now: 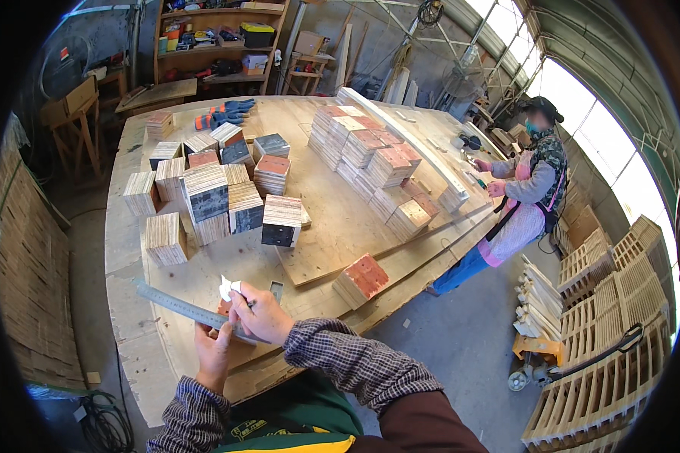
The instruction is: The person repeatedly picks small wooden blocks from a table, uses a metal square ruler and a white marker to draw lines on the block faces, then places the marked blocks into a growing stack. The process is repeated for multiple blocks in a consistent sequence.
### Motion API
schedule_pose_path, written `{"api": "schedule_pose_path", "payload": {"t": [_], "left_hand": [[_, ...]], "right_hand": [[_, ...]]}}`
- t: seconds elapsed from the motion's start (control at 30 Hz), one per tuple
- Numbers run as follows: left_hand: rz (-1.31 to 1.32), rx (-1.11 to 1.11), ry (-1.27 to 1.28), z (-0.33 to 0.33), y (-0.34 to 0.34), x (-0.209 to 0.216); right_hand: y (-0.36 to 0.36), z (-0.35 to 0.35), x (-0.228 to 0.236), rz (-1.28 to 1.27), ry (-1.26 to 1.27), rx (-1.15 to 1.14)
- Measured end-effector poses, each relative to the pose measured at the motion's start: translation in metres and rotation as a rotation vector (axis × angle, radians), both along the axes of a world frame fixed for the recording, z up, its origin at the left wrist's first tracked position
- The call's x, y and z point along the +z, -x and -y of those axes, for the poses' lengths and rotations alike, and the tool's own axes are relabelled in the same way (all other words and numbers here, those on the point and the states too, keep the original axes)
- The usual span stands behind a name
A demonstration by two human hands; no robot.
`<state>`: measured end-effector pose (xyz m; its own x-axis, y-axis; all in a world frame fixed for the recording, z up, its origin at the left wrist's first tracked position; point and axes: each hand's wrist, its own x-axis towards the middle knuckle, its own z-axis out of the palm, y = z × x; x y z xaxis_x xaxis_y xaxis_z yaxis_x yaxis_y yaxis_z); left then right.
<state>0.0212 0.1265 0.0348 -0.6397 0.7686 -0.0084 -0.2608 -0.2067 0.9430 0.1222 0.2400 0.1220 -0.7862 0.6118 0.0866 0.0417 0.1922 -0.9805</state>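
Near the table's (155,362) front edge: steel ruler (175,302) slanting over red-topped block (224,307), long axis far-left to near-right.
Left hand (213,352): curled onto the ruler, nearer side.
Right hand (266,313): pinching small white object (229,287), just beyond.

Wearer's hands (266,312): I count two
Ruler (175,303): one
Co-worker (529,181): I see one
Wooden blocks (282,213): over twenty, some hidden
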Motion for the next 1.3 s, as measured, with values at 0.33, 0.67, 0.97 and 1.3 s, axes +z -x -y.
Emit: {"api": "schedule_pose_path", "payload": {"t": [0.33,0.67,0.97,1.3], "left_hand": [[0.025,0.010,-0.023,0.002,0.001,-0.009],[0.019,0.004,-0.051,0.001,-0.001,-0.003],[0.057,0.016,-0.073,0.001,-0.001,-0.008],[0.049,-0.042,-0.051,0.000,0.003,-0.017]], "right_hand": [[-0.038,-0.009,0.019,0.202,0.104,0.056],[0.033,0.003,0.008,0.101,0.093,0.045],[-0.016,-0.008,0.018,0.248,0.051,0.048],[0.019,-0.001,0.014,0.144,0.041,0.027]]}}
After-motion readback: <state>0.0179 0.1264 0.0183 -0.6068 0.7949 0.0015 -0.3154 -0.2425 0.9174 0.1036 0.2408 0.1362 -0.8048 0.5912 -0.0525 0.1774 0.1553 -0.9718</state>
